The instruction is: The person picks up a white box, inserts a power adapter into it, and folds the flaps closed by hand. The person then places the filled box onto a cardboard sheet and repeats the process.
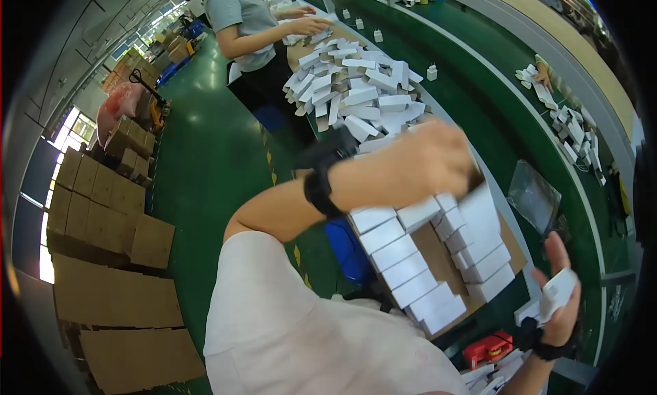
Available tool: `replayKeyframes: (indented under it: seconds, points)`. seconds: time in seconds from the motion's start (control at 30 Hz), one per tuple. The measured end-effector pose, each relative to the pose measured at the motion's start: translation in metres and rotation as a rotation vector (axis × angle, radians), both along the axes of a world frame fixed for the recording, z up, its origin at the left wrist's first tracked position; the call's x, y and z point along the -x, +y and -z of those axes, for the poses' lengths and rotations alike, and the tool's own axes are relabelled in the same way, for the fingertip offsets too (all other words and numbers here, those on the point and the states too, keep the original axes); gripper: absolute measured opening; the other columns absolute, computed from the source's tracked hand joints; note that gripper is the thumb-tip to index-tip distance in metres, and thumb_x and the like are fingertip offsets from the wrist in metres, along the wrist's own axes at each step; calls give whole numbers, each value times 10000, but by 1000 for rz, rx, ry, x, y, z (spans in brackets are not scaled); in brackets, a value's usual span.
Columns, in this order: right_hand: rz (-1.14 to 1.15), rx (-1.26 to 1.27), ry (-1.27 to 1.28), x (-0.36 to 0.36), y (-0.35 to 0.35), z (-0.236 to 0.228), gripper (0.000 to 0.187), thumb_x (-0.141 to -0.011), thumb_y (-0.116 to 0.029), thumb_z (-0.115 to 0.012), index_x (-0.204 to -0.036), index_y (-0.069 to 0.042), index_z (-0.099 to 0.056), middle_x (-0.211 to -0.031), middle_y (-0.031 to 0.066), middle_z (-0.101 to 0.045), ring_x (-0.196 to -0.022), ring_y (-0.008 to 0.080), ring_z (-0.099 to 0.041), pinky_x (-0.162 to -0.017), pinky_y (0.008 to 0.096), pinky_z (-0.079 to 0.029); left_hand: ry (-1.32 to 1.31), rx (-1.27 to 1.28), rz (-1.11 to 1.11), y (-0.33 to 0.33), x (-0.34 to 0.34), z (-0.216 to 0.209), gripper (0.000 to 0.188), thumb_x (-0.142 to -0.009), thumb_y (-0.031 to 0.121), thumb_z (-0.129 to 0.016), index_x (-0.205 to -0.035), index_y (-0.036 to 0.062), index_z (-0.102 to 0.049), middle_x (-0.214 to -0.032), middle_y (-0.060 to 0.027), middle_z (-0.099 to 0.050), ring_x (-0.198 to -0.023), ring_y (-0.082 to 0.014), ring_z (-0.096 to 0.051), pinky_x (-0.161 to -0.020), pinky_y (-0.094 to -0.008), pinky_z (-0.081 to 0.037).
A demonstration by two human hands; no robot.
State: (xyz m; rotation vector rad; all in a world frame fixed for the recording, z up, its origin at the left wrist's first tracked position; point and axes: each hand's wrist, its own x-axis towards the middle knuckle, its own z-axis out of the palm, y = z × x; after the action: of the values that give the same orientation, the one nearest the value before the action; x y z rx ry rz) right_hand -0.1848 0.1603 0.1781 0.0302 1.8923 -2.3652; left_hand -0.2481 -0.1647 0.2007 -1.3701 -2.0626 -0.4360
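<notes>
My left hand (438, 155) is a blurred fist reaching across above rows of small white boxes (404, 261) set on a brown cardboard sheet (448, 258). A smeared white shape (482, 213) shows just below the fist; whether the hand grips it is unclear. At the right, beside the green belt, my right hand (564, 309) has its fingers and thumb around a small, rounded white piece, which looks like a power adapter (558, 292). Another white item lies close under that palm. Dark bands circle both wrists.
A heap of white boxes (363, 87) covers the bench beyond. White adapters (432, 72) and a clear plastic bag (534, 196) lie on the green belt (479, 107). Another person (250, 32) works at the far bench. Cartons (102, 203) stand left; a red tool (487, 349) is near me.
</notes>
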Motion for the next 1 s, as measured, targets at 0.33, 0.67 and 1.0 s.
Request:
replayKeyframes:
  seconds: [0.33, 0.67, 1.0]
  points:
    - [-226, 106, -52, -137, -6, 89, 670, -533, -321, -834, -1025, 4, -517, -982, 73, -575, -877, 156, -568, -755, 274, -463, -364, -381, 215, 100, -117, 53, 229, -587, -47, -592, -785, 62, -557, -875, -75, -527, -859, -266, -514, -752, -363, -414]
    - [44, 267, 78, -155, -37, 81, 683, -616, -350, -783, -1113, 38, -521, -1021, 64, -590, -922, 145, -565, -793, 273, -444, -1711, -696, 342, 116, -157, 80, 446, -900, 110, -454, -1306, -34, -336, -1219, -133, -489, -1113, -164, -447, -898, -269, -373]
    - [195, 195, 76, -164, -2, 65, 678, -685, -274, -743, -1223, -9, -427, -1121, 91, -522, -977, 191, -552, -830, 292, -445, -1562, -600, 35, 128, -179, 97, 828, -582, 227, -808, -1219, 20, -321, -1058, -131, -533, -956, -226, -555, -794, -324, -457]
